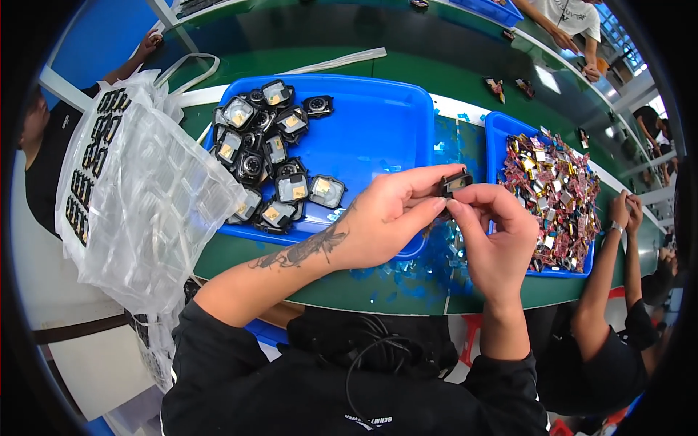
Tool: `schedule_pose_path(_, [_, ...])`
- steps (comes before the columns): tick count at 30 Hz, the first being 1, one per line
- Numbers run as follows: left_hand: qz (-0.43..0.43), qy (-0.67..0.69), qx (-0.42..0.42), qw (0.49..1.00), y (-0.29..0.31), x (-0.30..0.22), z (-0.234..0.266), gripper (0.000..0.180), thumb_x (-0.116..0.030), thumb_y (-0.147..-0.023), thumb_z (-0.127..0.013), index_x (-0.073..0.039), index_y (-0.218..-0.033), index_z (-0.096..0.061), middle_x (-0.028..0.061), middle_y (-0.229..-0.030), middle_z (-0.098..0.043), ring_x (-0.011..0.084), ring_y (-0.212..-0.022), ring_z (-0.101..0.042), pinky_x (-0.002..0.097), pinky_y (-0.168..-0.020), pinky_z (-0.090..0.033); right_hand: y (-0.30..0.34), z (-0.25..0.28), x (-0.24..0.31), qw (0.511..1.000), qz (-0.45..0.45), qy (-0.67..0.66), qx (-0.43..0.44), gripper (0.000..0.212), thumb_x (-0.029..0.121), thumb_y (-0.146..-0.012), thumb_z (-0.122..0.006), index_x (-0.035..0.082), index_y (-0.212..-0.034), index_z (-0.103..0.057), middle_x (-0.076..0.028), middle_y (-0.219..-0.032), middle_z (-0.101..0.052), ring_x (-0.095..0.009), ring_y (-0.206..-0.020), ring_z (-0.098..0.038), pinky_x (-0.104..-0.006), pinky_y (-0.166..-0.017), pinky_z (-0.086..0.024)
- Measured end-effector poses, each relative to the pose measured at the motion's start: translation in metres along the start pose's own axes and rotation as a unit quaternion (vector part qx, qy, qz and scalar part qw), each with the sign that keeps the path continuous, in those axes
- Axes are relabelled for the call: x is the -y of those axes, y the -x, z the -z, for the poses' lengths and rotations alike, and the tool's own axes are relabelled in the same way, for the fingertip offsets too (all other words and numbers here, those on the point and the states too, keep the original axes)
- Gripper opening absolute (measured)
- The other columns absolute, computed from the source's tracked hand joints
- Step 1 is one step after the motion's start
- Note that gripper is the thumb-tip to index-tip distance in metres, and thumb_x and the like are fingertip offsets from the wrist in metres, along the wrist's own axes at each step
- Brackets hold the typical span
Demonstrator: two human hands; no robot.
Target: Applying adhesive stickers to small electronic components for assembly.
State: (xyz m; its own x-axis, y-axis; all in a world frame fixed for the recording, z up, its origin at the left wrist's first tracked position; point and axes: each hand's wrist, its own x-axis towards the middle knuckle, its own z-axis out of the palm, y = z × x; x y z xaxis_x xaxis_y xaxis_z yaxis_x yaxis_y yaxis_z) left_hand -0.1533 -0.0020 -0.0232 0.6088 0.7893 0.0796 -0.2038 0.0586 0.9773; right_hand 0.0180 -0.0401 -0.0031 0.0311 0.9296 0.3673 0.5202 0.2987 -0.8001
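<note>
Between my hands, above the gap between two blue trays, is a small black watch case (456,182), tilted up. My left hand (385,218) grips it with thumb and fingers. The thumb and forefinger of my right hand (502,236) pinch its near side; the fingertips hide exactly what they touch there. Behind my left forearm, the wide blue tray (382,127) carries a heap of similar black watch cases (293,188), some showing a clear window with a gold patch, others a round sensor back. Beside my right hand, a smaller blue tray (496,134) is filled with small flexible circuit parts (556,200).
A white translucent plastic bag (156,189) drapes over the table's left end, near black frames in rows (93,152). Blue film scraps (407,272) litter the green table (327,294). A co-worker's arms (607,261) are at the right; other people sit around.
</note>
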Motion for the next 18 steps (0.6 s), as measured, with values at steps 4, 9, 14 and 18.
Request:
schedule_pose_path(4, [-0.001, 0.032, 0.009, 0.999, 0.0004, 0.0035, -0.0005, 0.044, -0.001, -0.098, -0.048, 0.004, -0.141, -0.04, 0.0138, -0.134, -0.053, 0.0178, -0.12, -0.054, 0.0322, -0.101, -0.046, -0.0003, -0.0007, -0.0022, 0.999, -0.012, -0.033, -0.009, 0.009, 0.0, -0.079, -0.073, 0.001, -0.087, -0.069, -0.003, -0.078, -0.069, -0.006, -0.063, -0.055, -0.0206, -0.053, -0.039])
schedule_pose_path(9, [0.0, 0.01, 0.011, 1.0, 0.0013, 0.0046, -0.0039, 0.044, -0.002, -0.099, -0.047, 0.004, -0.142, -0.039, 0.014, -0.133, -0.054, 0.0183, -0.119, -0.054, 0.0321, -0.101, -0.046, -0.0005, 0.0026, -0.0034, 1.0, 0.008, -0.025, -0.002, 0.008, 0.0, -0.08, -0.072, -0.001, -0.088, -0.069, -0.006, -0.08, -0.07, -0.009, -0.066, -0.059, -0.0216, -0.06, -0.046])
schedule_pose_path(14, [0.012, -0.024, -0.004, 1.0, 0.0042, 0.0064, -0.004, 0.044, -0.003, -0.1, -0.045, 0.004, -0.143, -0.038, 0.0145, -0.133, -0.054, 0.0178, -0.12, -0.054, 0.0322, -0.101, -0.046, -0.0008, 0.0012, 0.0013, 0.998, -0.019, -0.051, 0.007, 0.007, -0.002, -0.08, -0.071, -0.002, -0.086, -0.068, -0.007, -0.078, -0.069, -0.01, -0.065, -0.058, -0.0226, -0.06, -0.045])
schedule_pose_path(18, [0.025, -0.063, 0.001, 0.998, 0.0051, 0.0042, -0.0074, 0.044, -0.003, -0.1, -0.044, 0.004, -0.143, -0.039, 0.0144, -0.133, -0.054, 0.0171, -0.119, -0.054, 0.0314, -0.101, -0.046, -0.0014, 0.003, 0.0013, 0.999, 0.028, -0.014, 0.0, 0.008, -0.004, -0.077, -0.071, 0.0, -0.079, -0.065, -0.005, -0.072, -0.064, -0.012, -0.061, -0.055, -0.0249, -0.059, -0.043])
